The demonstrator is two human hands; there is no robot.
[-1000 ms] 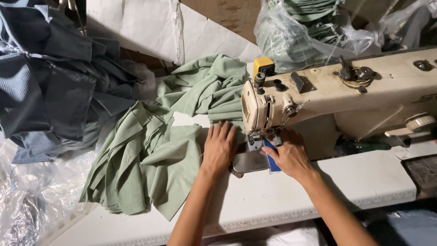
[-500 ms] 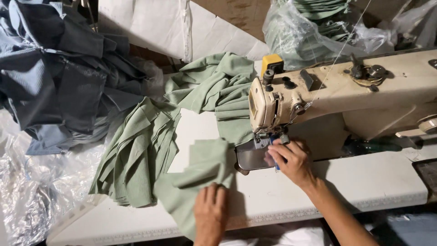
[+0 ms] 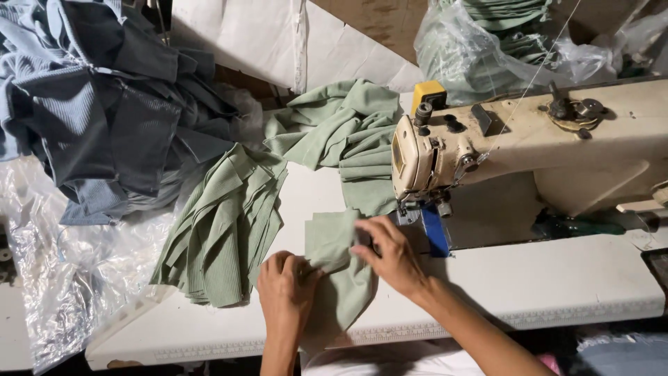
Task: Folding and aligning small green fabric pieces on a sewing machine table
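A small piece of light green ribbed fabric (image 3: 339, 271) lies on the white sewing table (image 3: 557, 285), hanging over its front edge. My left hand (image 3: 287, 289) grips its left side. My right hand (image 3: 391, 252) pinches its upper right part, just left of the needle area of the cream sewing machine (image 3: 529, 143). A blue guide piece (image 3: 435, 233) stands under the machine head, right of my right hand.
A stack of green fabric pieces (image 3: 223, 226) lies left of my hands. More green fabric (image 3: 344, 136) is heaped behind the machine head. Dark blue-grey garments (image 3: 104, 104) pile at the left over clear plastic (image 3: 62, 278). A plastic bag of green pieces (image 3: 501, 42) sits at the back.
My left hand pulled one green piece off toward the front edge, then lifted it. My right hand left the needle area and moved left onto the same piece.
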